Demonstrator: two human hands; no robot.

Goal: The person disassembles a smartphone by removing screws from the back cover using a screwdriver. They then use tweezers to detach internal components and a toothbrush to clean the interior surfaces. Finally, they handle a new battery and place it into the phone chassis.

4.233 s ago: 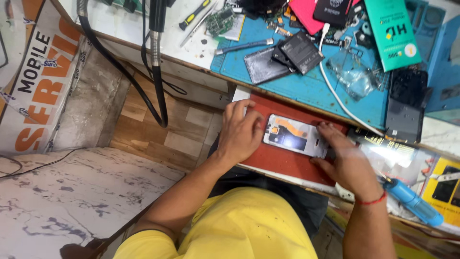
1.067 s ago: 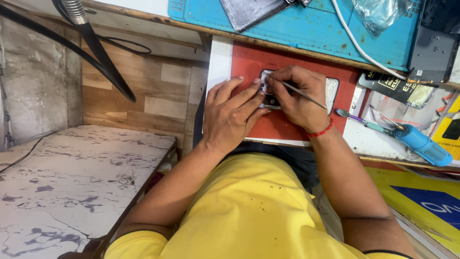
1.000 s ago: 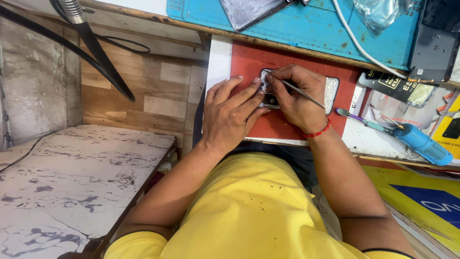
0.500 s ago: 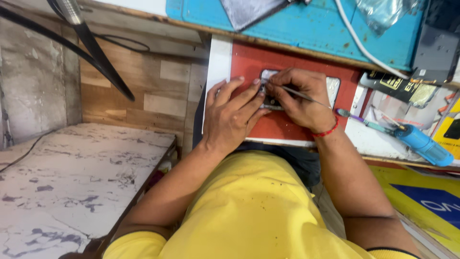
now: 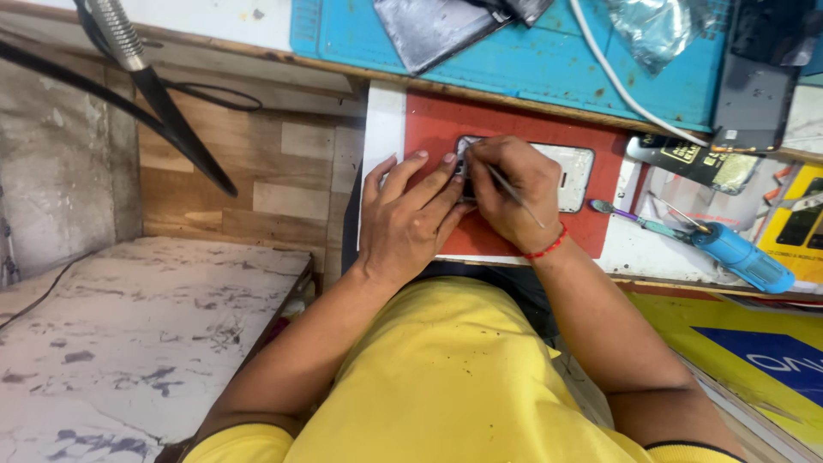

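From the head view, the phone (image 5: pixel 573 176) lies face down on the red mat (image 5: pixel 429 129), which sits at the near edge of the bench just below the blue mat (image 5: pixel 549 69). The left hand (image 5: pixel 403 219) lies flat and spread, fingers together pointing up and right, their tips pressing the phone's left end to pin it. The right hand (image 5: pixel 510 193) is curled shut in a pencil grip round a thin metal tool (image 5: pixel 514 190); the tip goes down at the phone's left end, right beside the left fingertips, though the exact contact spot is hidden by the knuckles.

Compared with a few seconds ago, the phone is turned over: then its lit, pictured side faced up and both hands merely cupped it with nothing in them. A second ago the tool was already in the right hand at this same corner, and since then the hands have hardly shifted, the left fingers only closing a little nearer the tool. I take that to mean handling has given way to fine work at one spot on the back, with the phone held steady.

Off to the right, well apart from both hands, a blue-handled driver (image 5: pixel 739 255) lies on the bench, untouched, and a white cable (image 5: pixel 630 90) crosses the blue mat
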